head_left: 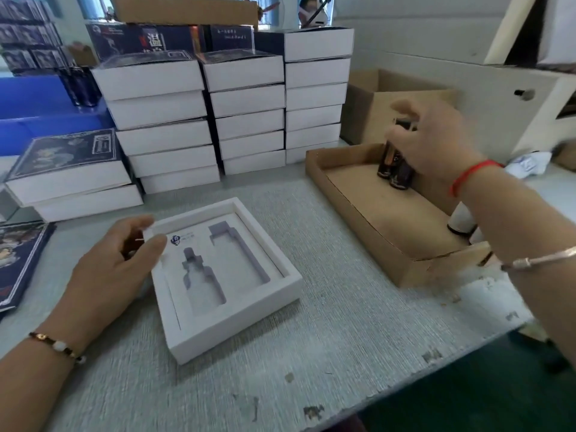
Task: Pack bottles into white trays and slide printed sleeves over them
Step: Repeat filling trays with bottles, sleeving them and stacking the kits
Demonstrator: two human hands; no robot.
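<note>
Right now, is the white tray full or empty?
Empty. The white tray shows both cut-out slots bare, and the dark bottles are outside it, gripped by the right hand.

We see an evenly lit, fairly bright scene with soft, faint shadows and no harsh glare. Daylight shows through windows at the top. The right hand is motion-blurred, the background soft, and straight edges bow near the frame's borders.

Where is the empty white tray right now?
The white tray lies on the table at centre, beside the left hand and left of the cardboard box.
</note>
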